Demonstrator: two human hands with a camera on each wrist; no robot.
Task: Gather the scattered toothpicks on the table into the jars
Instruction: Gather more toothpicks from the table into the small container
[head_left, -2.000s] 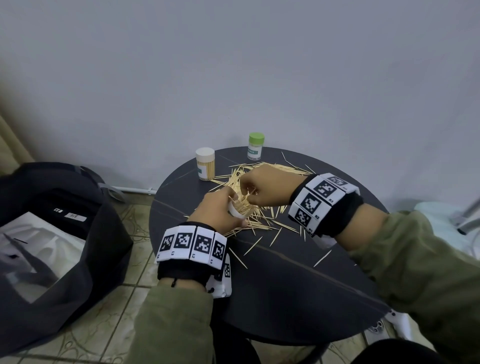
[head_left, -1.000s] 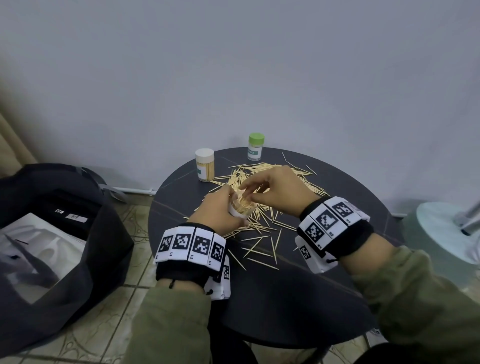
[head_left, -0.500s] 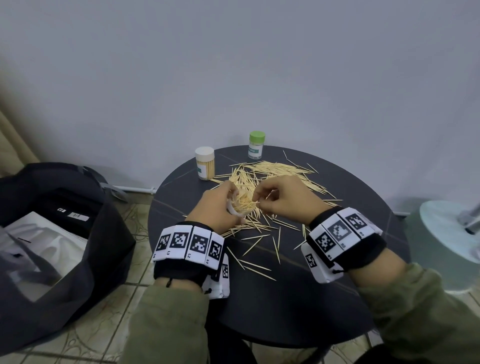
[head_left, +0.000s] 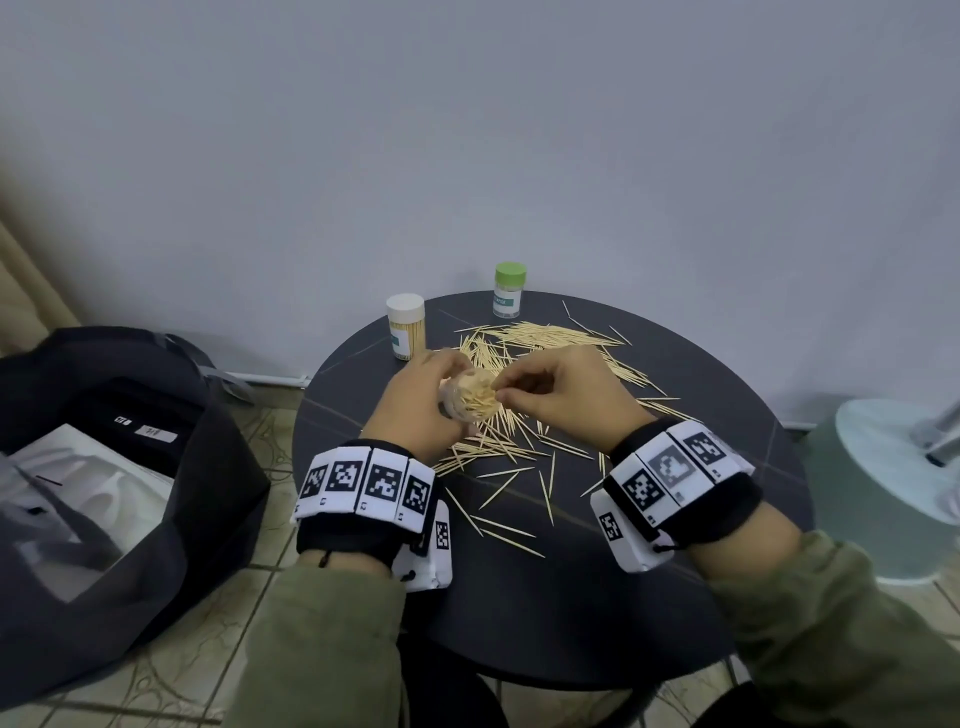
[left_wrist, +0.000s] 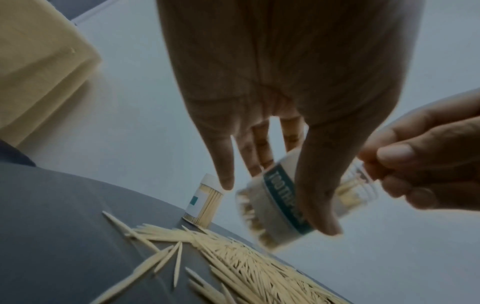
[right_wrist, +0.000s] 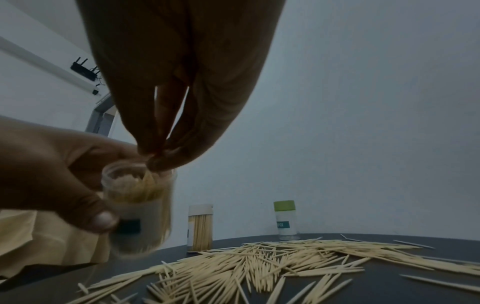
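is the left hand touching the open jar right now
Touching. The left wrist view shows the left hand with its thumb and fingers wrapped round the open jar, which is lifted off the table.

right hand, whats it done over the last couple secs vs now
The right hand drew back from the scattered toothpicks and brought its pinched fingertips to the mouth of the open jar. The left hand kept gripping that jar; both capped jars stayed put.

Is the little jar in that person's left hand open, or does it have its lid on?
Open. The held jar has no lid, and toothpick tips show at its mouth.
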